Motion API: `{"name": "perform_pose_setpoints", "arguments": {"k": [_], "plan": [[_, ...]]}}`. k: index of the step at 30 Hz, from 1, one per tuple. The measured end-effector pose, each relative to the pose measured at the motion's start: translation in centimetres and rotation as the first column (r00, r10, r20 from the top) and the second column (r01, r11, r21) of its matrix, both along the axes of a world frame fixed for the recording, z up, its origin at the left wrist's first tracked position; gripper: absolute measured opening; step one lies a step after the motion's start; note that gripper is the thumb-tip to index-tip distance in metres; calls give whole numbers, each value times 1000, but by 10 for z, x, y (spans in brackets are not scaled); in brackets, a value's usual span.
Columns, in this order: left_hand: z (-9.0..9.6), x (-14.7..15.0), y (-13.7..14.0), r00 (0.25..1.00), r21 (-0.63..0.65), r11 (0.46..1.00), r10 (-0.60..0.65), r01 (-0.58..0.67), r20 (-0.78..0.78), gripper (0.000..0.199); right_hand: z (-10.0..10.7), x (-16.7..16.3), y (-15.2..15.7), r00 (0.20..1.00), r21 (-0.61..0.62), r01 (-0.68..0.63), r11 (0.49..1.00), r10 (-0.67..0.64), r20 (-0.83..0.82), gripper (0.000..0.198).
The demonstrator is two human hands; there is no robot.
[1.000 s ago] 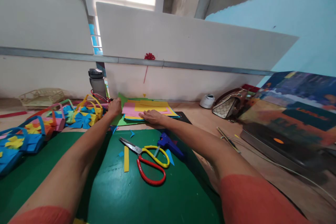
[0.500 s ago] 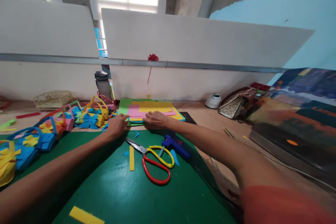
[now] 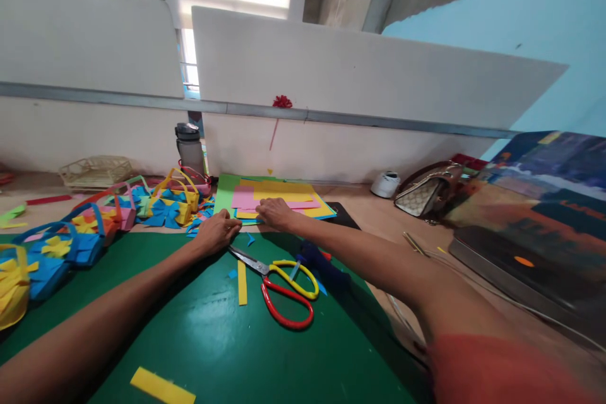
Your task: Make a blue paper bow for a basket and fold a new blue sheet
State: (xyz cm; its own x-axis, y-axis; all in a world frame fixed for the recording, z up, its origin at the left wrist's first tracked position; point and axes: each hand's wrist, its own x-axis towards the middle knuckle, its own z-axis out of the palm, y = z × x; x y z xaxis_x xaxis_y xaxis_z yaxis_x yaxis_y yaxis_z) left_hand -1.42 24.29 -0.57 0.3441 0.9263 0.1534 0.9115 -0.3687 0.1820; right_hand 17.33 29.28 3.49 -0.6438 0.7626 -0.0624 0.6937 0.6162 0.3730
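Coloured paper sheets (image 3: 284,189) in green, yellow, pink and blue lie stacked at the far edge of the green cutting mat. My left hand (image 3: 218,231) is at the stack's front left corner, its fingers curled and pressed together; what they pinch is hidden. My right hand (image 3: 277,213) bends its fingers over the front of the stack, gripping paper there. Scissors (image 3: 288,293) with one yellow and one red handle lie partly open just below. A dark blue glue gun (image 3: 322,265) rests beside them, partly shaded by my right forearm. Yellow paper strips (image 3: 242,283) lie on the mat.
Several paper baskets with flowers (image 3: 163,211) line the left side. Behind them stand a grey bottle (image 3: 190,148) and a cream wire tray (image 3: 95,170). A handbag (image 3: 428,189), a white container (image 3: 385,184) and a dark case (image 3: 530,265) are at right.
My left hand has come slightly down and right, still at the stack's corner. My right hand has shifted a little farther over the paper. The whole view has moved slightly.
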Motion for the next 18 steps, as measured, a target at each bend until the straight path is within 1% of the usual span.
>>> {"name": "perform_pose_setpoints", "arguments": {"k": [3,6,11,18], "plan": [[-2,-1,1,1000,1,1000,11,-11,16,25,-6,-18,2,999,5,5,1000,-5,-37,31],[-4,-2,3,999,0,1000,22,-22,29,25,-10,-28,4,998,4,2,1000,-2,-60,31],[-5,-3,3,998,-1,999,38,-38,44,25,-11,-32,6,997,2,-7,1000,7,-78,31],[-4,-3,2,998,-1,1000,30,-30,60,25,-11,-34,6,996,-15,-21,1000,19,-91,31]]}}
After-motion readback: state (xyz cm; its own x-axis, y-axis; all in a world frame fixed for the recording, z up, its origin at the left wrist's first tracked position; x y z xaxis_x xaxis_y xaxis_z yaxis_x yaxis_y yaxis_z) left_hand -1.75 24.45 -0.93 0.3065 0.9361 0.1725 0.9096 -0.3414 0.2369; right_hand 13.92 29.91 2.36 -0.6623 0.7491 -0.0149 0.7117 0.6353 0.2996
